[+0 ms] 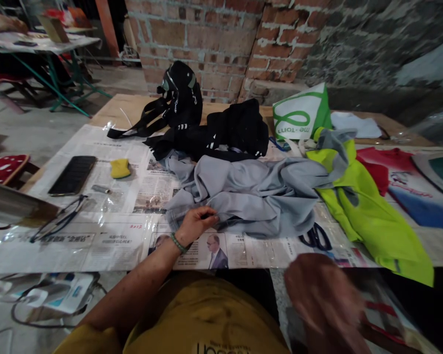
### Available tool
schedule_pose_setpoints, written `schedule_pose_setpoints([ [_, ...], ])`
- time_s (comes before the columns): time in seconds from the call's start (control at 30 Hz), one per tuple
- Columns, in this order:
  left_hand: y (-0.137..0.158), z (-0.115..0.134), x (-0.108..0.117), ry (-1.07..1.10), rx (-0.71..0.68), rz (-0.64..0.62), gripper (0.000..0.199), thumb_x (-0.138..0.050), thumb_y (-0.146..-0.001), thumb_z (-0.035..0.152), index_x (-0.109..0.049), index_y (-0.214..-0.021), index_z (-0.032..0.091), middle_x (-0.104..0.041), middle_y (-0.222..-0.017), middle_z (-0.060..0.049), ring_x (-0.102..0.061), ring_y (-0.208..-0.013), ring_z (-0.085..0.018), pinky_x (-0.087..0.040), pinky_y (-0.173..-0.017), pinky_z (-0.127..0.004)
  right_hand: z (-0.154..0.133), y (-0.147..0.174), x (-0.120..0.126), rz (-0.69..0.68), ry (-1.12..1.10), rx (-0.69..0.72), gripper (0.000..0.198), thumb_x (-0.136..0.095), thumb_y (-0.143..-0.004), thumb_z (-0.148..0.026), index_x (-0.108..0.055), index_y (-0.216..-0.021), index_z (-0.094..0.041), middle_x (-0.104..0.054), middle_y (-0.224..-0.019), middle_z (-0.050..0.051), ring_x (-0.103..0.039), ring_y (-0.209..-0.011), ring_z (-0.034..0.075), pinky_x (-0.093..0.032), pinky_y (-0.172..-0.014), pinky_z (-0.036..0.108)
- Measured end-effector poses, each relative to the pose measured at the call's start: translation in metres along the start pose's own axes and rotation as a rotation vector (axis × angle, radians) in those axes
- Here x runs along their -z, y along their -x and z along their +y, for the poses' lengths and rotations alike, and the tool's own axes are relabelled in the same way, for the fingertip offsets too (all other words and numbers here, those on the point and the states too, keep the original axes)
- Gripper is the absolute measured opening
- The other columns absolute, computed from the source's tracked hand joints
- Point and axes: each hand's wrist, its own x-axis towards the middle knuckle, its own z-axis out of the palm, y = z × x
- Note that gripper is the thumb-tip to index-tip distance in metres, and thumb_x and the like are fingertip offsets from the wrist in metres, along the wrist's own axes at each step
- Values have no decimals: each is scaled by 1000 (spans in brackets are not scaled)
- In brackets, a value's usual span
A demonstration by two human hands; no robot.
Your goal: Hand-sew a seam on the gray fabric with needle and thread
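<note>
Pinching the cloth (251, 191) near the front edge of the table (114, 105): left hand (198, 221). Right hand (323, 292), by that edge: blurred, grip indeterminable.

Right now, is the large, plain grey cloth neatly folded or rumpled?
Rumpled: the large, plain grey cloth lies in loose, uneven creases, with the left hand at its edge.

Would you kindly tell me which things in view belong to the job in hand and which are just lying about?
Apparently part of the job:
Crumpled grey cloth, left hand at its near edge
Possibly the dark looped scissor handles by that cloth

Apparently just lying about:
Flat black rectangular phone
Yellow-and-green sponge
Black fabric bag with straps
Green-and-white printed bag
</note>
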Motion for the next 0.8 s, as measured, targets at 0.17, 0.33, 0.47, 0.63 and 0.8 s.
schedule_pose_setpoints([
  [0.17, 2, 4, 0, -52, -53, 9, 19, -71, -69, 32, -69, -75, 14, -61, -64, 2, -50, -59, -8, -41, -57, -20, 11, -22, -48, -245, 179, -81, 37, -63, -78, -56, -59, -83, -19, -55, -51, -4, -45, -35, 7, -33, -39, 20],
  [0.33, 2, 3, 1, -117, -181, 58, 10, -71, -69, 26, -71, -73, 16, -67, -71, -1, -59, -69, -12, -48, -66, -23, 31, -52, -74, -94, 206, 4, 37, -60, -78, -53, -56, -85, -18, -51, -55, -7, -42, -38, 5, -33, -40, 19],
  [0.47, 2, 1, 2, -150, -231, 50, 8, -70, -71, 23, -72, -75, 17, -69, -73, -1, -61, -68, -12, -49, -65, -22, 32, -57, -76, -58, 215, 53, 33, -59, -78, -50, -57, -85, -18, -51, -56, -6, -43, -41, 6, -36, -43, 20],
  [0.63, 2, 1, 2, -196, -298, 38, 6, -68, -73, 20, -71, -76, 16, -68, -70, -1, -61, -67, -12, -49, -64, -22, 32, -59, -78, -74, 230, 70, 30, -57, -79, -48, -56, -85, -18, -50, -55, -7, -43, -40, 6, -36, -42, 20],
  [0.8, 3, 2, 2, -243, -325, 18, 7, -66, -74, 21, -71, -75, 16, -68, -69, -1, -60, -65, -12, -48, -63, -22, 37, -63, -80, -84, 215, 76, 30, -56, -79, -47, -55, -85, -18, -50, -54, -7, -43, -39, 5, -34, -42, 19],
])
